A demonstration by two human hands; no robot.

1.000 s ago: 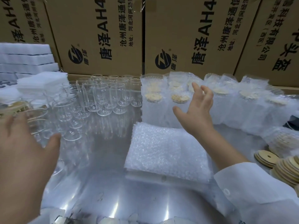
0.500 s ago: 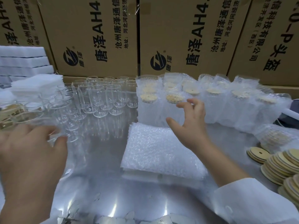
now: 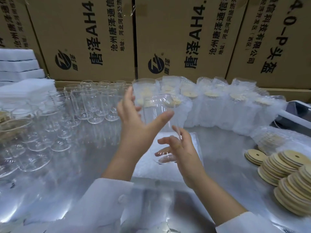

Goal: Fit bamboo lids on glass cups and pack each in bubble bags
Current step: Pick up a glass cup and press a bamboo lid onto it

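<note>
Head view: the left hand [image 3: 134, 126], empty a moment ago, now grips a clear lidless glass cup [image 3: 159, 115] above the white bubble-bag stack [image 3: 146, 167]. The right hand [image 3: 183, 153] has come under, fingers spread against its base. A round bamboo lid [image 3: 255, 154] looks next.

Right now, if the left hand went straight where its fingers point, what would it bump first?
Probably the row of bagged cups at the back, since the left hand points there; depth is unclear.
</note>
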